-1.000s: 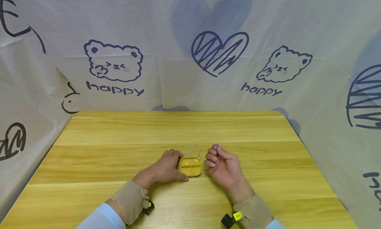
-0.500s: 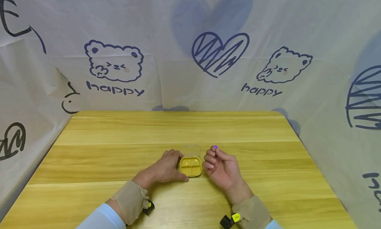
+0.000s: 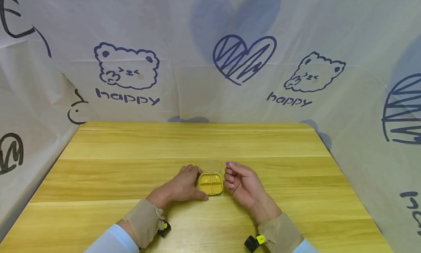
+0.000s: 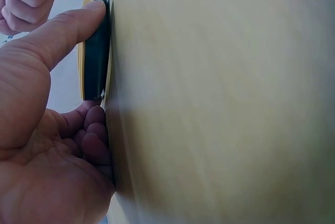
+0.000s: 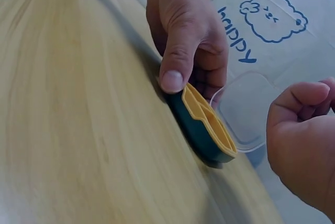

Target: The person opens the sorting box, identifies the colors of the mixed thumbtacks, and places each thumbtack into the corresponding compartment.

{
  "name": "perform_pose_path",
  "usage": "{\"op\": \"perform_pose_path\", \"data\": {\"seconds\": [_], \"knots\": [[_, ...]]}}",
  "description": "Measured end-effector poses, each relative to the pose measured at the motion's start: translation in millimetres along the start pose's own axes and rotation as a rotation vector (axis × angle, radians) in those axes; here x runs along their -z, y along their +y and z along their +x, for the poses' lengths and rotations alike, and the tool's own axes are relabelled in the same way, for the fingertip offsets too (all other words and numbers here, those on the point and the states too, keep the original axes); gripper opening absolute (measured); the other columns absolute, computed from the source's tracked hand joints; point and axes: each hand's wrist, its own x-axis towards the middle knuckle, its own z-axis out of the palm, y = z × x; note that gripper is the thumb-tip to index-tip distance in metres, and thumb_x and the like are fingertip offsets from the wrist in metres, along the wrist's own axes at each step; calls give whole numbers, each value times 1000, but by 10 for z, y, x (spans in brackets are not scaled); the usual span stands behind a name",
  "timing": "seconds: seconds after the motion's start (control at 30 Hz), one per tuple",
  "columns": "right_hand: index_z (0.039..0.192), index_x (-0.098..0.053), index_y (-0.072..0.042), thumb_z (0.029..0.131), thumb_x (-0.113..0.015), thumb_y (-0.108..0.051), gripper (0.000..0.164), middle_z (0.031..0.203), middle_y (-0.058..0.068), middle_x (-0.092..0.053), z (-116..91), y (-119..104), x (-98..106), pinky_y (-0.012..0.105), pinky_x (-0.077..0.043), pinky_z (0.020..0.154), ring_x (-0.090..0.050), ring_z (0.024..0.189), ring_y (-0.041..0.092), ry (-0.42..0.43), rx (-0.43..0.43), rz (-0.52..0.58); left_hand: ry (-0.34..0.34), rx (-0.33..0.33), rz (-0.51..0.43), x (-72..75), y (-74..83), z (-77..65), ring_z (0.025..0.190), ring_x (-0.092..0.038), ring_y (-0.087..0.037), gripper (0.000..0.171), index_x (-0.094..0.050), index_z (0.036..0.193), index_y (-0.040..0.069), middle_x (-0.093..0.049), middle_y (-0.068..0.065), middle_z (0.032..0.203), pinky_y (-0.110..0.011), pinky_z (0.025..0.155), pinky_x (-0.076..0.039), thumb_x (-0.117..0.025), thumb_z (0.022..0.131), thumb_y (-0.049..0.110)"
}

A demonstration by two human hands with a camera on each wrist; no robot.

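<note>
A small pill box (image 3: 211, 189), yellow inside and dark green outside, lies on the table with its clear lid (image 3: 211, 167) raised at the back. One small pale pill shows in each of its two far compartments; the near ones look bare. My left hand (image 3: 184, 185) holds the box from the left, thumb on its near side, fingers round toward the back. Just right of the lid, my right hand (image 3: 245, 185) pinches a small purple pill (image 3: 227, 164) between thumb and forefinger, other fingers curled. In the right wrist view the purple pill is hidden.
The wooden table (image 3: 131, 143) stretches around both hands. Behind it hangs a white cloth (image 3: 184, 81) with drawn bears and hearts. Black wrist cameras (image 3: 251, 243) sit on both wrists.
My right hand has moved left with the purple pill, which is now close to the raised lid. My left hand and the pill box have stayed in place.
</note>
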Motion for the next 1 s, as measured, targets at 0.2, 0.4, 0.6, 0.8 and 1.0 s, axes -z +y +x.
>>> {"op": "perform_pose_path", "data": {"seconds": [0.2,0.4,0.6,0.8,1.0], "knots": [[87,-64,-5,95,-59,-15,14,73,-2,-59,16,7,-51,22,-37,51,-44,58,7,145,-3,-226,13,-12,4,5,1,3,97,-44,-24,74,-52,118,4,-52,-7,104,-41,86,-42,-84,67,46],[84,-61,-1,92,-62,-12,13,66,0,-52,39,33,-68,22,-37,48,-43,55,9,225,1,-379,16,-16,2,5,1,5,97,-43,-24,74,-52,119,3,-51,-7,104,-42,87,-42,-84,67,46],[95,-59,11,90,-64,-13,25,59,2,-50,58,70,-94,23,-37,46,-43,51,12,281,-8,-575,-4,-5,-7,5,-4,2,98,-43,-24,74,-52,119,4,-51,-7,105,-41,87,-41,-83,68,46],[93,-62,11,91,-62,-12,24,58,2,-49,78,86,-159,24,-38,46,-42,49,12,245,-14,-892,-8,-5,-5,6,-6,-4,99,-42,-25,73,-52,120,4,-51,-7,107,-41,86,-41,-83,69,46],[86,-68,-2,90,-63,-13,13,58,10,-54,105,68,-224,24,-36,43,-43,45,12,151,16,-1174,-9,-7,7,8,-13,-5,98,-42,-25,74,-52,120,4,-51,-7,107,-40,86,-41,-82,69,48]]}}
